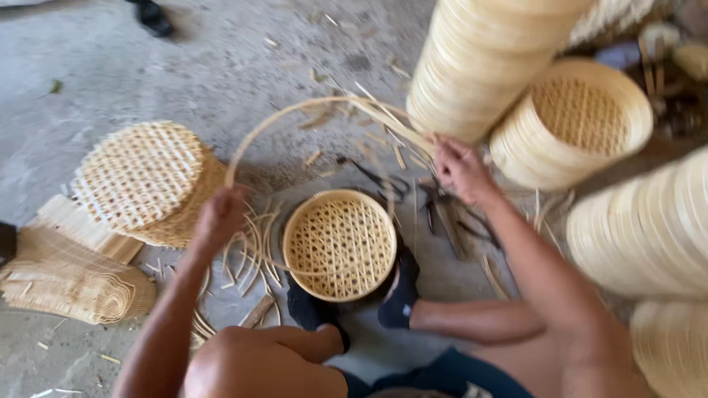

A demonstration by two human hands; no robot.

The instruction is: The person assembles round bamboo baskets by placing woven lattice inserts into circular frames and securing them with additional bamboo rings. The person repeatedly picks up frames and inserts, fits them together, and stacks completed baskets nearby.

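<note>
Both hands clamped on strip (295,110): left hand (220,215) on one end, right hand (459,168) on the other, well apart. Strip bowed into an arch above basket (340,244), which sat on floor (221,66) between feet. Best done with even tension both ends, bend kept smooth, no kinks, arch centred over rim.

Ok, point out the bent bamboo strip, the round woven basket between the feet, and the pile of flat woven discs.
bent bamboo strip (295,109), head view, top of its arc.
round woven basket (340,243), head view, middle of its lattice bottom.
pile of flat woven discs (139,173), head view, centre of the top disc.
</note>
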